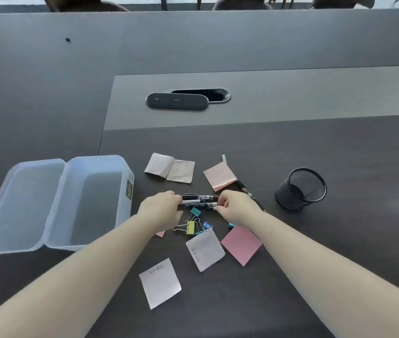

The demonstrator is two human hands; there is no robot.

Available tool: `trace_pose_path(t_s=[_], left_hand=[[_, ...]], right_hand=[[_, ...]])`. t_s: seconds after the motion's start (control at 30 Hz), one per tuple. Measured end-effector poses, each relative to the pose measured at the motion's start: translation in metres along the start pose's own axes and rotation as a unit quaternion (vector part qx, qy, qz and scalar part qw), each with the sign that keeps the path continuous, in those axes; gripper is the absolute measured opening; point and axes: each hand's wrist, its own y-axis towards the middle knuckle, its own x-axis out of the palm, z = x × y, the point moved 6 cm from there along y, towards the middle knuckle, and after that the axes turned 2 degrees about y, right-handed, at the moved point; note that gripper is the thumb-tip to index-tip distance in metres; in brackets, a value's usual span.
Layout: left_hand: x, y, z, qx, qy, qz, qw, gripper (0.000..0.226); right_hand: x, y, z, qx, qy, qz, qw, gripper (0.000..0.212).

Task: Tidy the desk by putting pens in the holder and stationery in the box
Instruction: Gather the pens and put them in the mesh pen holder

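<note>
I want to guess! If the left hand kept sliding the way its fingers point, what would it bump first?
Probably the right hand. The left hand points rightward along the pens both hands hold, so those fingers come first; depth is hard to judge.

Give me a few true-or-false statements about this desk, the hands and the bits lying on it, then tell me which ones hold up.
1. The clear plastic box lies open with nothing inside. True.
2. The black mesh pen holder is already full of pens. False: no pens show in it.
3. Both hands are on the bundle of pens, the left hand at one end and the right hand at the other. True.
4. The pink sticky note is inside the box. False: it lies on the desk, near the right forearm.
5. The yellow binder clip sits on the desk between the two arms. True.
6. The pen holder stands left of the box. False: it stands to the right.
</note>
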Motion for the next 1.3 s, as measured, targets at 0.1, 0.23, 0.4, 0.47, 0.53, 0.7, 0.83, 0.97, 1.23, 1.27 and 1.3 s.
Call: trace_pose_path(t_s=[0.1, 0.23, 0.4, 0.47, 0.53, 0.7, 0.83, 0.97, 1.23, 1.27, 1.3], left_hand=[[0.005, 0.007, 0.012, 0.022, 0.008, 0.007, 1.0, 0.034], [0.009, 0.02, 0.029, 0.04, 0.035, 0.036, 0.998, 0.026], [0.01, 0.038, 0.044, 0.058, 0.057, 0.055, 0.995, 0.022], [0.013, 0.044, 0.047, 0.055, 0.059, 0.042, 0.996, 0.025], [0.016, 0.049, 0.048, 0.048, 0.061, 0.026, 0.997, 0.029], [0.022, 0.057, 0.053, 0.06, 0.065, 0.014, 0.996, 0.037], [0.025, 0.058, 0.047, 0.053, 0.049, 0.018, 0.997, 0.033], [0.021, 0.057, 0.045, 0.053, 0.017, 0.012, 0.998, 0.03], [0.003, 0.053, 0.026, 0.06, 0.045, 0.021, 0.997, 0.028], [0.0, 0.053, 0.022, 0.06, 0.04, 0.019, 0.997, 0.03], [-0.002, 0.054, 0.02, 0.062, 0.03, 0.024, 0.997, 0.029]], right_hand=[[-0.003, 0.001, 0.021, 0.037, 0.006, 0.029, 0.999, 0.02], [-0.021, 0.001, 0.045, 0.069, -0.021, 0.101, 0.992, 0.021], [-0.036, 0.006, 0.07, 0.098, -0.062, 0.138, 0.984, 0.026], [-0.035, 0.013, 0.074, 0.105, -0.067, 0.125, 0.984, 0.028], [-0.033, 0.022, 0.073, 0.103, -0.068, 0.114, 0.986, 0.029], [-0.028, 0.042, 0.061, 0.078, -0.088, 0.094, 0.989, 0.018], [-0.027, 0.05, 0.056, 0.08, -0.086, 0.077, 0.99, 0.011], [-0.033, 0.047, 0.059, 0.107, -0.071, 0.074, 0.989, 0.011], [-0.038, 0.025, 0.075, 0.146, -0.061, 0.069, 0.985, 0.027], [-0.037, 0.023, 0.077, 0.146, -0.057, 0.066, 0.985, 0.022], [-0.036, 0.022, 0.079, 0.146, -0.051, 0.062, 0.986, 0.015]])
